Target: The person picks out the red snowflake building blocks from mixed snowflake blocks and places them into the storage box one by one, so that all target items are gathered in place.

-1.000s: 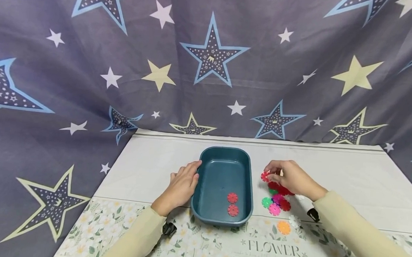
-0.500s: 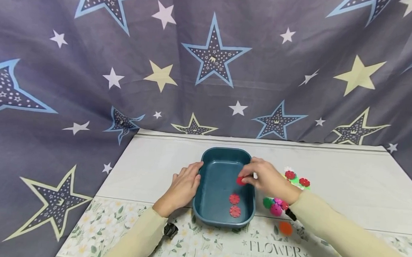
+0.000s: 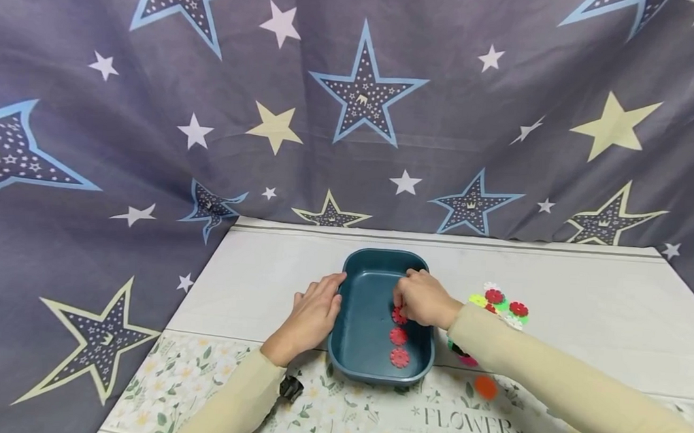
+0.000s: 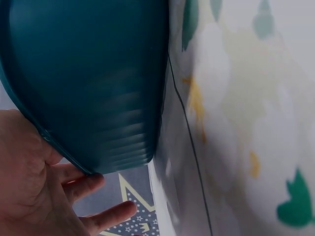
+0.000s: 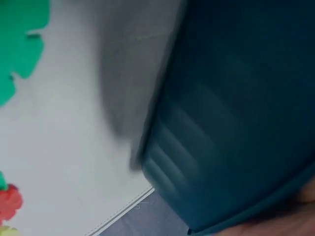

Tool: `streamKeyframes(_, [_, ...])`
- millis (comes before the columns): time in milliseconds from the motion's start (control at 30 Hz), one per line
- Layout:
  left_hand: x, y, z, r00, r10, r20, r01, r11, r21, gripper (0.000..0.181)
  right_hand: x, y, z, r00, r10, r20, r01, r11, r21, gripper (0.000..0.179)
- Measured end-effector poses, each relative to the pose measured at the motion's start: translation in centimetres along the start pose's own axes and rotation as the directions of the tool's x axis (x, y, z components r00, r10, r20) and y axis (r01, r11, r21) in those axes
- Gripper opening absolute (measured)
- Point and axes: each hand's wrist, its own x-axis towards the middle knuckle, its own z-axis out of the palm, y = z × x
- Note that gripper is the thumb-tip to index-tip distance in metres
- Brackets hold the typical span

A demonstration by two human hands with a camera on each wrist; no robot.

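A dark teal rectangular tub sits on the table, rounded at the corners. My left hand rests against its left rim; in the left wrist view the fingers are extended, some touching the tub's outside. Inside the tub, at the right side, my right hand pinches a red notched plastic disc, partly covered by the fingers. Two more red discs, one and another, lie flat below it in a line. The right wrist view mostly shows the tub's outer wall.
Right of the tub lies a pile of notched discs in red, white, yellow and green. More discs are half hidden under the right sleeve. An orange disc lies nearer the front. A star-patterned curtain hangs behind the table.
My right hand has carried a red disc left from the pile into the tub, and lowered it above the two red discs. The left hand stays at the rim.
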Motion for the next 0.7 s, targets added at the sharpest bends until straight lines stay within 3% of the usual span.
streamKeyframes(267, [0.0,0.0,0.1,1.000,-0.001,-0.005,0.001,1.000,0.003,0.044,0.4,-0.2,0.6,0.998,0.053,0.027,-0.051,0.998,-0.047,0.020])
streamKeyframes(400, [0.1,0.0,0.2,1.000,0.000,-0.004,0.000,1.000,0.004,0.044,0.1,0.0,0.4,0.999,0.042,0.001,-0.042,0.999,0.024,0.014])
streamKeyframes(533, [0.0,-0.1,0.2,1.000,-0.001,0.001,0.001,1.000,0.001,0.044,-0.5,0.8,-0.8,0.990,0.024,-0.139,-0.007,0.992,0.123,0.007])
streamKeyframes(633, [0.0,-0.2,0.2,1.000,-0.002,0.000,0.002,1.000,0.001,0.044,-1.7,2.3,-2.4,0.962,0.054,-0.269,-0.016,0.990,0.140,0.007])
streamKeyframes(700, [0.0,-0.1,0.3,1.000,0.000,-0.002,0.000,1.000,0.003,0.043,-3.3,3.9,-3.4,0.948,0.098,-0.303,-0.059,0.989,0.136,0.009])
